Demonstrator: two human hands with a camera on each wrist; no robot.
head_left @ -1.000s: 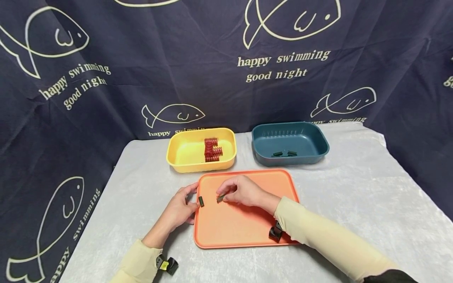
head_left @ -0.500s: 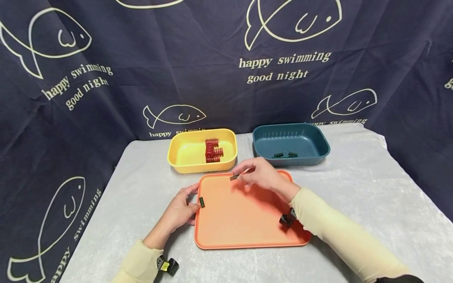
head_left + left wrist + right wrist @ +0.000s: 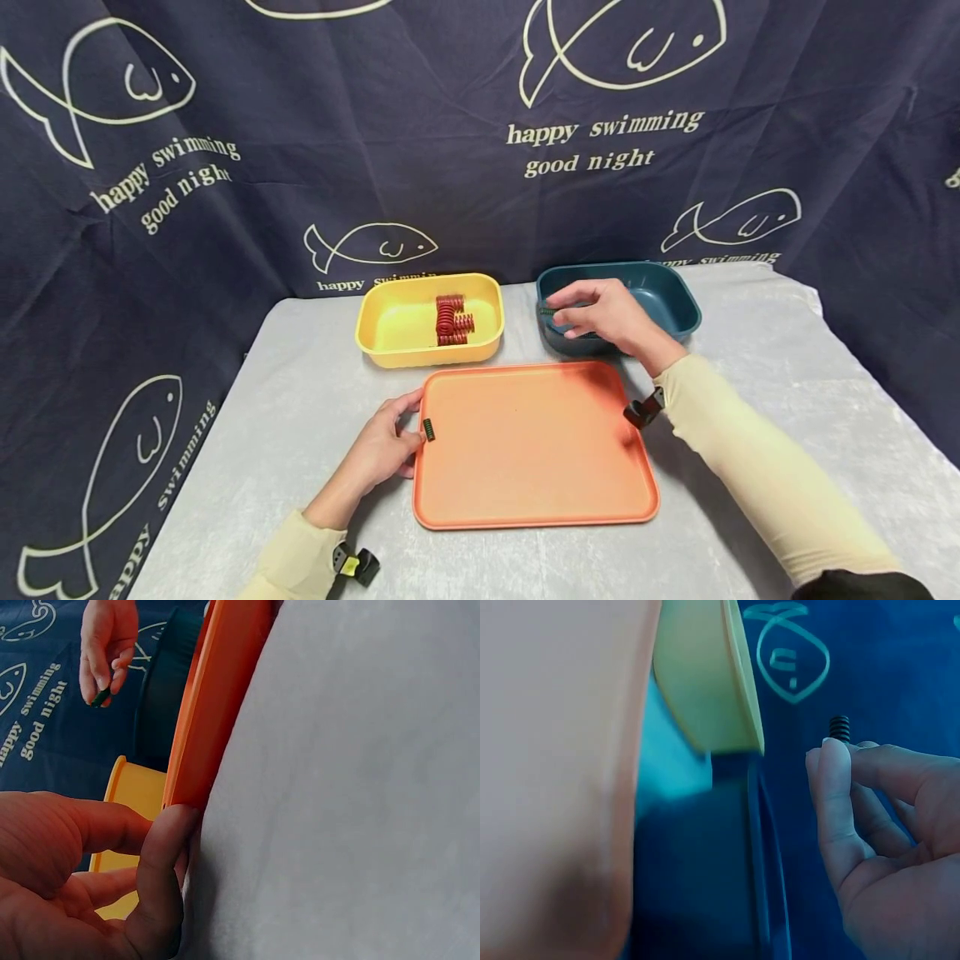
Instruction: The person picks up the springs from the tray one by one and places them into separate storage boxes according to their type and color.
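Note:
My right hand (image 3: 606,315) is above the left part of the blue bin (image 3: 663,304), pinching a small dark green spring (image 3: 840,728) between thumb and fingertips. The springs inside that bin are mostly hidden behind the hand. At the left edge of the orange tray (image 3: 525,454), my left hand (image 3: 381,446) grips the rim, as the left wrist view (image 3: 161,840) also shows. One more green spring (image 3: 428,429) lies on the tray's left side, close to the left thumb.
Behind the tray, on the left, stands a yellow bin (image 3: 405,359) with several red springs (image 3: 448,321) inside. A grey cloth (image 3: 757,392) covers the table. Dark blue fabric (image 3: 450,167) with fish drawings hangs behind the bins.
My right hand has lifted a green spring from the tray and carried it back and to the right, over the blue bin. The left hand has stayed at the tray's edge.

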